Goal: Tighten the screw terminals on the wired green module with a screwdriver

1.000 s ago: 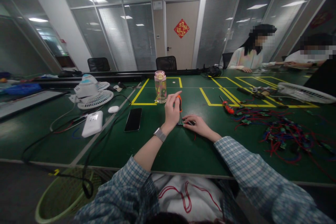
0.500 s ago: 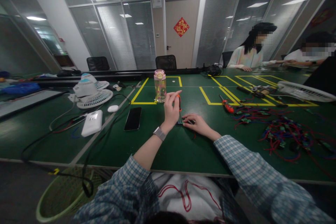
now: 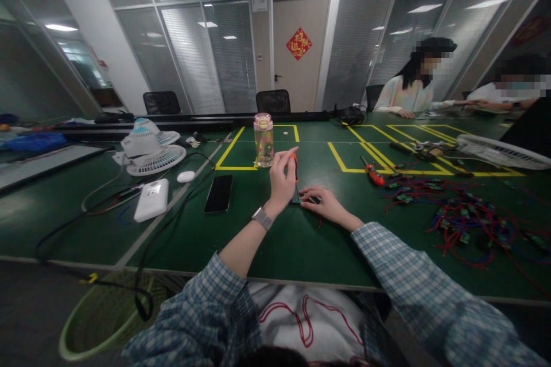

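My left hand (image 3: 282, 179) is raised over the green table (image 3: 279, 241), fingers closed round the orange handle of a small screwdriver (image 3: 295, 167) that stands upright, tip down. The tip meets a small circuit board (image 3: 297, 200) lying on the table. My right hand (image 3: 318, 202) rests flat beside it, fingertips pressing on the board and its dark part. A watch sits on my left wrist.
A black phone (image 3: 219, 193), white power bank (image 3: 152, 199), mouse (image 3: 186, 176) and white fans (image 3: 148, 152) lie left. A pink-capped bottle (image 3: 263, 141) stands behind my hands. A red screwdriver (image 3: 372, 174) and a tangle of wired boards (image 3: 456, 215) lie right. Two people sit far right. A green basket (image 3: 99, 321) stands below the table edge.
Nothing has visibly changed in the hands; the screwdriver stays upright on the board. Only the camera view shifts slightly.
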### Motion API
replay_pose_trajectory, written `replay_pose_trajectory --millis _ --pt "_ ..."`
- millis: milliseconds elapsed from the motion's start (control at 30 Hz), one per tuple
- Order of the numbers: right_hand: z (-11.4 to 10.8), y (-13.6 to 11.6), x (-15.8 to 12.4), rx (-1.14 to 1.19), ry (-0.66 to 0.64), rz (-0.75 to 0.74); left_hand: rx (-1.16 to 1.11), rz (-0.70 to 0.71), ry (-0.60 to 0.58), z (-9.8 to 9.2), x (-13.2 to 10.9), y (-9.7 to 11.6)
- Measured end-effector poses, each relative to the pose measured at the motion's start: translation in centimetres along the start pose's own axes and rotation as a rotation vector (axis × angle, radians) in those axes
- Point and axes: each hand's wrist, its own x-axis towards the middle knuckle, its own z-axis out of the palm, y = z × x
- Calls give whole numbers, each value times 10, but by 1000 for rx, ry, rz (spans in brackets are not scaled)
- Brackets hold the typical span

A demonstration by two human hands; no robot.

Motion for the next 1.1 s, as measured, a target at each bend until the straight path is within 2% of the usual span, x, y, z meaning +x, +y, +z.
replay_pose_trajectory --millis 233,533,833,1100 --pt "1 2 0 -11 6 -12 8 -2 30 0 0 2" --pt "1 1 0 -14 3 -5 -25 4 -7 -1 1 0" --pt "1 2 0 -22 2 -19 31 8 52 0 0 2" --pt "0 0 0 -24 -1 -10 -29 5 -21 -1 0 0"
